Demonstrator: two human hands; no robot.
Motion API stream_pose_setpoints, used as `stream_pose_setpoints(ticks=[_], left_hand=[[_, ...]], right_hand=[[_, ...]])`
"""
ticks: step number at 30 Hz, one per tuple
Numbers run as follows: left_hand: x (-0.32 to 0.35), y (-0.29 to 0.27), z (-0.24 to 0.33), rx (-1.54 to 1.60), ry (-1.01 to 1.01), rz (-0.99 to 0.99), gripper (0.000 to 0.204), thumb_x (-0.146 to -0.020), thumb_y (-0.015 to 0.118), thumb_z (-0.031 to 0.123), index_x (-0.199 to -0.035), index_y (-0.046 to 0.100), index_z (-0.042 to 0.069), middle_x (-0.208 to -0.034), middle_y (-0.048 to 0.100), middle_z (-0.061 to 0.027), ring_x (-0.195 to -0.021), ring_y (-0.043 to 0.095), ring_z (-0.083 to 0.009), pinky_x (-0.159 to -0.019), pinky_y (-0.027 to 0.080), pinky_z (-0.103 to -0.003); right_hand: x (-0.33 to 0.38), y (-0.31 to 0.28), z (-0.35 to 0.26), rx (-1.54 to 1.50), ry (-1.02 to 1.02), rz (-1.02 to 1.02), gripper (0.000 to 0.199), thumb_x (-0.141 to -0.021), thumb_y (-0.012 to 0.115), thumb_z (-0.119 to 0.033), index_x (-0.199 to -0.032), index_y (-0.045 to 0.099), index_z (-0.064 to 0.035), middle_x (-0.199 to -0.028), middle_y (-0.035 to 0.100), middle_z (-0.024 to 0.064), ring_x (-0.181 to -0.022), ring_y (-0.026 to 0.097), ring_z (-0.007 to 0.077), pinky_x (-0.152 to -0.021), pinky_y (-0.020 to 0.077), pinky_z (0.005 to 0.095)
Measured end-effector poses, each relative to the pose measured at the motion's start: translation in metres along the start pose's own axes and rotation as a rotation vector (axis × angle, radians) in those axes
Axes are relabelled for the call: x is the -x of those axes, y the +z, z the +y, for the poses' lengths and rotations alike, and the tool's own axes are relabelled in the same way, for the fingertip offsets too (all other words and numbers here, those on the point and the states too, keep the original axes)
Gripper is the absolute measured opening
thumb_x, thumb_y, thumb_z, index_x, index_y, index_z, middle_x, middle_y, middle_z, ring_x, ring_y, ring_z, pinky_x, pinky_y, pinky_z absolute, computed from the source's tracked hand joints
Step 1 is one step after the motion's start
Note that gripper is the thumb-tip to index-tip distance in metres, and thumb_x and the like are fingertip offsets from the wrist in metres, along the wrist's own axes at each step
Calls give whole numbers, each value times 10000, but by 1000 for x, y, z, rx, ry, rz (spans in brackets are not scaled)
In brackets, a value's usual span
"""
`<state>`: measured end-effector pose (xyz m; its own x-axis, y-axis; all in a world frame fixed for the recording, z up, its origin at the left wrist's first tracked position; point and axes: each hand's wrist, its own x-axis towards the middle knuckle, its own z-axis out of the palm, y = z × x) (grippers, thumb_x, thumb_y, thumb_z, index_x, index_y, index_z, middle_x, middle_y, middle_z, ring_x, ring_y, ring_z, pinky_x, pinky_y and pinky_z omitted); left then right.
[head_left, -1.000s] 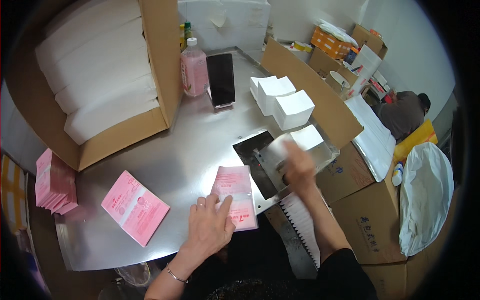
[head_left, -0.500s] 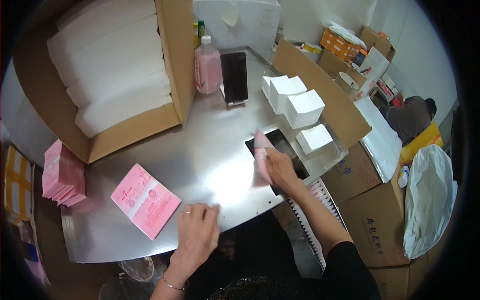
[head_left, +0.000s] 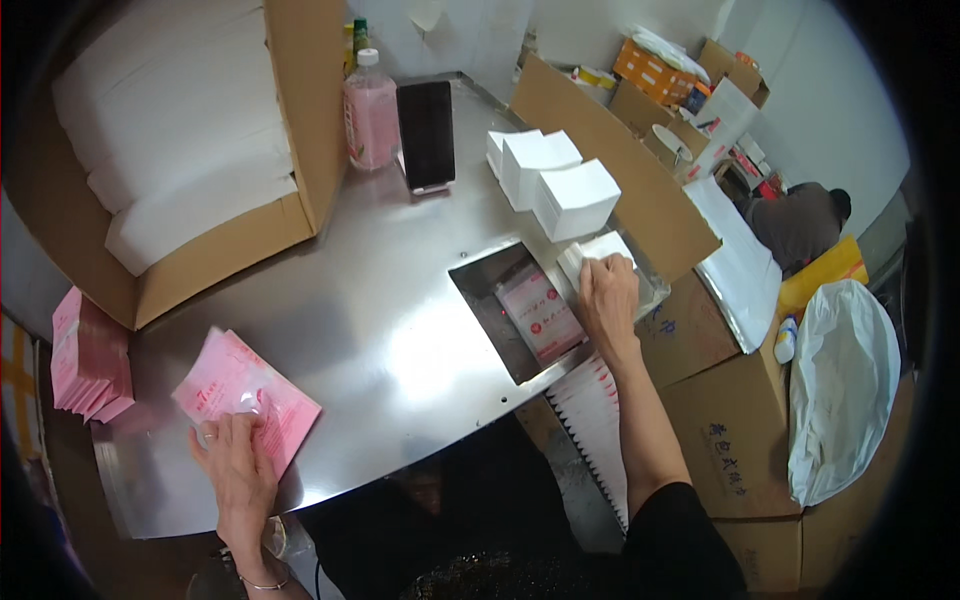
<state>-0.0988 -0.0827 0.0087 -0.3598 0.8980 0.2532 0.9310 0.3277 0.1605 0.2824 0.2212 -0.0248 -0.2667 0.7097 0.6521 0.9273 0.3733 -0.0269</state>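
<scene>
My left hand (head_left: 238,465) is on a stack of flat pink printed plastic bags (head_left: 290,408) at the left front of the metal table. Its fingers are bent and pinch the top bag, which bulges beside them and sits askew on the stack. At the right, my right hand (head_left: 610,300) grips a small stack of white folded tissues (head_left: 600,250) from above, fingers closed over its near side. Just left of that hand, a pink-and-white printed tissue pack (head_left: 540,312) lies in a rectangular opening (head_left: 480,290) in the tabletop.
More white tissue stacks (head_left: 578,198) stand behind my right hand, against a cardboard flap (head_left: 620,150). A large carton (head_left: 225,260) of white tissues fills the back left. A phone (head_left: 427,135) and a pink bottle (head_left: 372,115) stand behind; pink bags (head_left: 90,355) stand far left. Someone (head_left: 795,225) bends at the far right.
My left hand has moved left onto the pink bags. My right hand has left the pink pack, now in the opening, and moved right to the white tissues. The view has shifted.
</scene>
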Motion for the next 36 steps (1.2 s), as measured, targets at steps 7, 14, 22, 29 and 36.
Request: stream_pose_setpoints(ticks=[7, 14, 22, 29, 36], left_hand=[[-18, 28, 108, 449, 526, -132, 495, -702, 625, -57, -1191, 564, -4, -1097, 562, -200, -1035, 537, -401, -972, 402, -515], [-28, 50, 105, 387, 400, -49, 791, -643, 804, 351, -1303, 565, -14, -1482, 384, -306, -1389, 351, -496, -1109, 246, -672], [-31, 47, 122, 292, 341, 15, 675, -727, 737, 356, -1315, 557, 78, -1489, 401, -243, -1360, 373, -467, -1048, 304, -613], [-32, 42, 139, 231, 249, -175, 556, -805, 706, 407, -1281, 629, 132, -1240, 545, -181, -1077, 517, -342, -798, 376, -461], [-39, 39, 143, 78, 403, -25, 634, -794, 730, 496, -1276, 621, 100, -1254, 536, -201, -1172, 486, -387, -884, 396, -538]], right_hand=[[2, -8, 2, -229, -53, 121, 376, -795, 596, 38, -1165, 649, -6, -1090, 641, 164, -966, 610, 358, -832, 495, 476], [83, -77, -153, -579, -816, -154, 362, -808, 619, -133, -1134, 636, 22, -1082, 627, 184, -1080, 621, 335, -1043, 389, 643], [49, -58, -166, -876, -546, -209, 198, -761, 603, -60, -947, 616, 7, -923, 638, 181, -941, 648, 356, -1112, 367, 582], [-1, -15, -18, -16, -89, 95, 134, -861, 654, -111, -953, 675, -16, -887, 615, 128, -886, 597, 306, -836, 437, 483], [-5, -8, -4, -73, 44, -49, 139, -881, 646, -134, -849, 706, -14, -858, 610, 138, -895, 583, 314, -782, 450, 466]])
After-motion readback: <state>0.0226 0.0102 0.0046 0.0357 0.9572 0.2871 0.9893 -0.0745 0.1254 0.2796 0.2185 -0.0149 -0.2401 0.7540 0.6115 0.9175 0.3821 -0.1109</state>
